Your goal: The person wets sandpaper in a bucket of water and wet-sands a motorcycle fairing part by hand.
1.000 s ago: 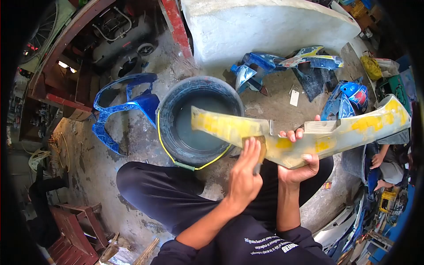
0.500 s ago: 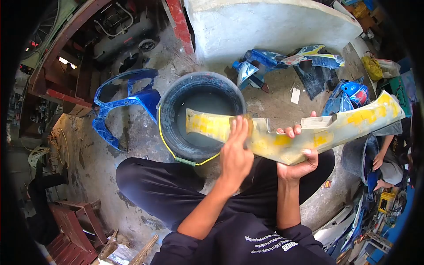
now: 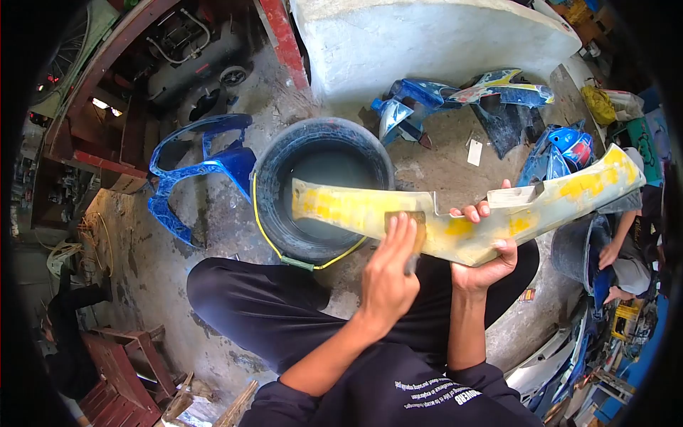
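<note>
My left hand presses a brown piece of sandpaper against a long, angled plastic body panel, fingers stretched over it. The panel is dull grey-beige with yellow patches, like a vehicle fairing part. Beneath its middle, my right hand grips the lower edge, thumb in front and fingertips showing at the upper notch. The panel's left end overhangs a black bucket of dark water with a yellow handle.
A blue frame-shaped part lies left of the bucket. Several blue fairing pieces lie by the white wall, near a white tag. Another person's hand is at a dark tub on the right. Red wooden furniture stands lower left.
My left hand has slid the sandpaper down and to the right along the panel, toward its lower edge. My right hand keeps its hold, and the panel has shifted slightly.
</note>
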The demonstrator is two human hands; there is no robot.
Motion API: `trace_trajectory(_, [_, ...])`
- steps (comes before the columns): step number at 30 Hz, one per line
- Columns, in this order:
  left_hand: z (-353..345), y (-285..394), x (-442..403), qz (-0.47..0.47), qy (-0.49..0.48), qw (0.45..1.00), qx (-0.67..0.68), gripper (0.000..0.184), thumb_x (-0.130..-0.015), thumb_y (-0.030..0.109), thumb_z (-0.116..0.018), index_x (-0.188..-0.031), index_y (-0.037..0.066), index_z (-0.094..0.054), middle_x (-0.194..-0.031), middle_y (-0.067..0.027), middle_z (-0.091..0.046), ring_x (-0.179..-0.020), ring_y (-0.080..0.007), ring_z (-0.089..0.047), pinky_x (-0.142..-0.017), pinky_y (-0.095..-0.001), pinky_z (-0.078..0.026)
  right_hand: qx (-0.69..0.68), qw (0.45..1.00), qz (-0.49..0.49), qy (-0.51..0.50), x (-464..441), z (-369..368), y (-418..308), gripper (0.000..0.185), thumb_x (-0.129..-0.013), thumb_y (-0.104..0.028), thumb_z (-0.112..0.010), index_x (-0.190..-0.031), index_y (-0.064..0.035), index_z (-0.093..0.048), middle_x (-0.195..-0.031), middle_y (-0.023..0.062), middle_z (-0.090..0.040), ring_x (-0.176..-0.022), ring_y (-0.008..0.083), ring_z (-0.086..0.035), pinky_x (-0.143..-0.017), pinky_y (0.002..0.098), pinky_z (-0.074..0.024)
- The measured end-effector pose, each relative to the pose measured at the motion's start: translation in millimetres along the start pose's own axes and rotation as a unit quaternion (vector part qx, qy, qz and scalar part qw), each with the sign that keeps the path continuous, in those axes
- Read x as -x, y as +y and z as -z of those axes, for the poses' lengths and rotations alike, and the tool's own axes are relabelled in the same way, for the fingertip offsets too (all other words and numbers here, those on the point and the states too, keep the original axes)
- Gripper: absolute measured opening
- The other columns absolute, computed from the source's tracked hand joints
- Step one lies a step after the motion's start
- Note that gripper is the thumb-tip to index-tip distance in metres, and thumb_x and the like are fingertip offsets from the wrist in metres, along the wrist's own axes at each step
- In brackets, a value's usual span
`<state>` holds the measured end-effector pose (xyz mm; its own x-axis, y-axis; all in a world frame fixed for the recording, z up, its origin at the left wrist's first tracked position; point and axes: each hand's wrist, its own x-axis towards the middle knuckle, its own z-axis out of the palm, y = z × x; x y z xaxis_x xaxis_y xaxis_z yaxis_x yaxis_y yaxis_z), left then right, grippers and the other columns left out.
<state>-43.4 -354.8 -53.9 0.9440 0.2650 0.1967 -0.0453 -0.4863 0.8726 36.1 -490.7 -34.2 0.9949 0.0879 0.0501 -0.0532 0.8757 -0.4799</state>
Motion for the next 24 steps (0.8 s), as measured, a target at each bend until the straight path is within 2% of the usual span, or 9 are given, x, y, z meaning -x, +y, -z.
trace_trajectory(2, [4, -15, -19, 0.009, 0.040, 0.999, -0.009, 0.071, -0.071, -0.018, -0.043, -0.140, -0.009, -0.058, -0.148, -0.0325, -0.050, -0.146, -0.0417, -0.043, -0.124, -0.0452, -0.032, -0.002, 1.000, -0.001, 0.002, 4, -1, 4, 0.102, -0.070, -0.019, -0.062, -0.164, -0.0117, -0.025, -0.108, 0.0112, -0.055, -0.099, 0.0244, -0.057, -0.107, 0.0551, -0.0396])
trace_trajectory(3, [7, -22, -31, 0.042, 0.056, 0.997, -0.017, 0.070, -0.071, -0.018, -0.042, -0.139, -0.010, -0.057, -0.150, -0.0323, -0.049, -0.145, -0.0418, -0.044, -0.123, -0.0456, -0.032, -0.001, 1.000, -0.001, 0.003, 5, -1, 4, 0.102, -0.070, -0.019, -0.062, -0.164, -0.0117, -0.025, -0.108, 0.0112, -0.055, -0.099, 0.0244, -0.057, -0.107, 0.0551, -0.0396])
trace_trajectory(9, [-3, 3, 6, 0.010, -0.010, 1.000, 0.014, 0.075, -0.069, -0.016, -0.044, -0.143, -0.008, -0.055, -0.150, -0.0313, -0.050, -0.146, -0.0407, -0.043, -0.124, -0.0458, -0.032, 0.002, 1.000, -0.003, 0.001, -2, 2, -3, 0.101, -0.070, -0.020, -0.061, -0.164, -0.0124, -0.025, -0.107, 0.0111, -0.055, -0.099, 0.0244, -0.057, -0.108, 0.0550, -0.0395])
trace_trajectory(11, [3, -3, -5, 0.000, 0.013, 1.000, 0.010, 0.075, -0.069, -0.017, -0.043, -0.142, -0.009, -0.056, -0.149, -0.0316, -0.050, -0.146, -0.0410, -0.043, -0.124, -0.0451, -0.032, 0.002, 1.000, 0.003, 0.002, 0, 2, 1, 0.100, -0.071, -0.020, -0.061, -0.164, -0.0130, -0.025, -0.108, 0.0111, -0.055, -0.099, 0.0244, -0.057, -0.108, 0.0548, -0.0397])
trace_trajectory(13, [7, -22, -31, 0.034, 0.053, 0.998, -0.014, 0.074, -0.070, -0.018, -0.041, -0.142, -0.009, -0.055, -0.150, -0.0331, -0.048, -0.146, -0.0418, -0.043, -0.123, -0.0438, -0.033, 0.004, 1.000, -0.003, 0.005, 4, 0, 3, 0.101, -0.071, -0.020, -0.061, -0.165, -0.0130, -0.025, -0.108, 0.0111, -0.055, -0.099, 0.0244, -0.057, -0.108, 0.0547, -0.0399])
trace_trajectory(19, [-3, 1, 3, 0.008, -0.010, 1.000, 0.027, 0.073, -0.069, -0.016, -0.044, -0.141, -0.010, -0.056, -0.150, -0.0332, -0.049, -0.147, -0.0412, -0.041, -0.124, -0.0447, -0.031, -0.003, 1.000, -0.011, 0.003, -1, 2, -1, 0.101, -0.070, -0.019, -0.061, -0.165, -0.0131, -0.024, -0.108, 0.0111, -0.055, -0.099, 0.0244, -0.057, -0.108, 0.0539, -0.0403])
trace_trajectory(21, [1, -18, -8, -0.012, 0.003, 1.000, -0.022, 0.072, -0.072, -0.012, -0.048, -0.143, -0.011, -0.053, -0.149, -0.0328, -0.050, -0.146, -0.0442, -0.042, -0.123, -0.0463, -0.033, -0.002, 1.000, -0.015, 0.014, 1, 2, 3, 0.101, -0.070, -0.020, -0.060, -0.165, -0.0131, -0.024, -0.108, 0.0111, -0.055, -0.099, 0.0245, -0.057, -0.107, 0.0536, -0.0404])
trace_trajectory(24, [6, -34, -30, 0.039, 0.032, 0.998, -0.029, 0.071, -0.074, -0.011, -0.046, -0.145, -0.010, -0.052, -0.153, -0.0330, -0.046, -0.146, -0.0448, -0.041, -0.125, -0.0454, -0.029, 0.006, 1.000, -0.015, 0.001, 4, -2, 6, 0.101, -0.070, -0.019, -0.060, -0.165, -0.0130, -0.024, -0.108, 0.0116, -0.055, -0.099, 0.0248, -0.057, -0.107, 0.0535, -0.0406])
